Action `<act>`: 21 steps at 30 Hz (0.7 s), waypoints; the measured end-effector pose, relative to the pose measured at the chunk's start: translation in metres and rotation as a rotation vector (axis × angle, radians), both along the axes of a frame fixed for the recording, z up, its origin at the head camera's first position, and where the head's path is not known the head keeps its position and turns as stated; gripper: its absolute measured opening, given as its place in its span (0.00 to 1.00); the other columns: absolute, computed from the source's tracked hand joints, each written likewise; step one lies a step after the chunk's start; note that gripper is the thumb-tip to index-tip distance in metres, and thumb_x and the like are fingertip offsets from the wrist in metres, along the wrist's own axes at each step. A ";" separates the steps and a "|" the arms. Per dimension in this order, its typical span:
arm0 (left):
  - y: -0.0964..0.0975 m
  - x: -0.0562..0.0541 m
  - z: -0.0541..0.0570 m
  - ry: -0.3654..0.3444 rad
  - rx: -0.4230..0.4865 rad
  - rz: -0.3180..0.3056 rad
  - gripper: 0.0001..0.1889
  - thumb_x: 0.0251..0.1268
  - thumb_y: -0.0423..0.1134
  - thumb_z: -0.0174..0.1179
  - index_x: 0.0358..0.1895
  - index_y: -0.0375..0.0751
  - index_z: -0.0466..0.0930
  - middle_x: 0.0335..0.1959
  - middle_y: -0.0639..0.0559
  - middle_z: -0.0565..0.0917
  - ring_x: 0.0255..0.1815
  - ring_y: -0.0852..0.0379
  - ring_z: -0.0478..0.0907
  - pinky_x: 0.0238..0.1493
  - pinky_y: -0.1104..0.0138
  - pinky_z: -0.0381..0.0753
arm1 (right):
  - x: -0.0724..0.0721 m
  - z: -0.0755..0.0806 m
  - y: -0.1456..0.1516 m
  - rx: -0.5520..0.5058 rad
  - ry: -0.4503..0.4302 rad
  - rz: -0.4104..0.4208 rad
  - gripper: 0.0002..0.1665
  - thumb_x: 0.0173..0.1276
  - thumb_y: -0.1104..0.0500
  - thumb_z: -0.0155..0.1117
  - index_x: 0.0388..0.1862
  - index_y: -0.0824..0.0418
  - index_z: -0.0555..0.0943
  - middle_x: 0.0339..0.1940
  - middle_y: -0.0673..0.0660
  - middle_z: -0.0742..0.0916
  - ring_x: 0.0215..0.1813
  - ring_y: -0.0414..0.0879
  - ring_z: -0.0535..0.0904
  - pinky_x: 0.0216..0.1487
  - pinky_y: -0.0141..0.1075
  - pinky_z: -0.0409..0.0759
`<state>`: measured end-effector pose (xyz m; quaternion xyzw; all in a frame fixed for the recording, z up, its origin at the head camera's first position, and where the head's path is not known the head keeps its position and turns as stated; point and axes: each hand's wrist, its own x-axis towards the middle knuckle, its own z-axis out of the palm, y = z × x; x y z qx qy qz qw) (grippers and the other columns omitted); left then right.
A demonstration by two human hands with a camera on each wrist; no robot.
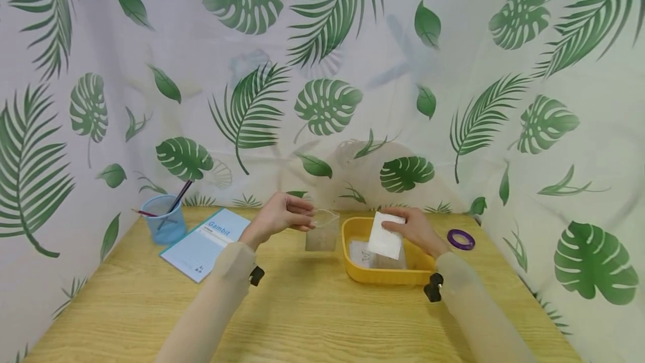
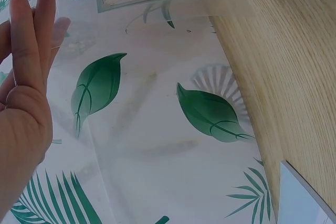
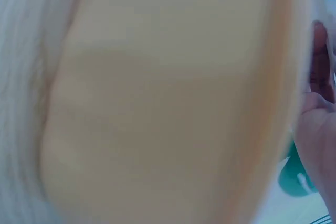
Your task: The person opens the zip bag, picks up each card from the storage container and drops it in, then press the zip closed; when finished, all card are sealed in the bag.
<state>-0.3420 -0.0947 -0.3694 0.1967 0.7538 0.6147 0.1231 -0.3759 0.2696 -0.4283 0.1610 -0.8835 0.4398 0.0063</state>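
My left hand (image 1: 282,218) pinches the top edge of a clear plastic bag (image 1: 321,238) that hangs above the table. The bag's mouth gapes, and a printed rectangle shows on it in the left wrist view. My right hand (image 1: 417,228) grips a white rectangular packet (image 1: 386,238), thumb across its face, over a yellow bin (image 1: 388,277). Inside the bin lie a whitish printed packet (image 1: 360,254) and another translucent one, partly covered by the held packet. The bin wall fills most of the right wrist view, with that hand at the right edge.
On the wooden table (image 1: 302,318), a blue mesh cup (image 1: 166,227) with pencils and a blue notebook (image 1: 201,248) stand at left. A purple ring (image 1: 461,239) lies right of the bin. A leaf-patterned curtain (image 1: 322,144) encloses the back and sides.
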 end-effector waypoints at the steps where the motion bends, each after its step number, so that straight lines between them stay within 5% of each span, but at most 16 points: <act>1: 0.000 0.001 0.000 -0.001 0.001 0.000 0.20 0.64 0.25 0.62 0.59 0.25 0.76 0.52 0.31 0.83 0.39 0.51 0.88 0.46 0.57 0.89 | 0.001 0.002 -0.002 0.000 0.011 0.015 0.28 0.70 0.50 0.65 0.66 0.59 0.77 0.67 0.62 0.78 0.59 0.56 0.79 0.53 0.43 0.86; 4: 0.001 0.002 0.001 -0.001 0.003 0.004 0.20 0.63 0.25 0.62 0.59 0.25 0.77 0.52 0.31 0.83 0.38 0.51 0.88 0.45 0.57 0.89 | 0.003 0.008 -0.009 -0.059 -0.015 0.039 0.24 0.74 0.57 0.60 0.67 0.59 0.76 0.69 0.62 0.76 0.65 0.59 0.75 0.59 0.41 0.83; 7: 0.001 0.002 0.001 -0.004 0.011 0.006 0.19 0.63 0.25 0.62 0.58 0.26 0.78 0.52 0.31 0.83 0.38 0.51 0.88 0.45 0.57 0.89 | 0.003 0.013 -0.016 -0.138 -0.052 0.064 0.25 0.75 0.62 0.56 0.69 0.61 0.73 0.68 0.64 0.77 0.59 0.57 0.77 0.54 0.34 0.83; 12: 0.001 0.001 0.001 -0.002 0.011 0.011 0.19 0.63 0.25 0.63 0.57 0.26 0.78 0.51 0.32 0.84 0.38 0.51 0.88 0.47 0.54 0.88 | 0.008 0.025 -0.028 -0.165 0.005 0.031 0.26 0.72 0.59 0.62 0.68 0.60 0.74 0.64 0.63 0.80 0.50 0.47 0.79 0.46 0.26 0.83; 21: 0.002 0.004 0.003 -0.006 0.008 0.019 0.19 0.63 0.25 0.63 0.58 0.26 0.78 0.52 0.32 0.84 0.39 0.50 0.88 0.48 0.53 0.88 | 0.016 0.042 -0.047 -0.412 0.128 -0.068 0.25 0.68 0.56 0.67 0.62 0.63 0.78 0.35 0.48 0.87 0.29 0.40 0.78 0.26 0.29 0.81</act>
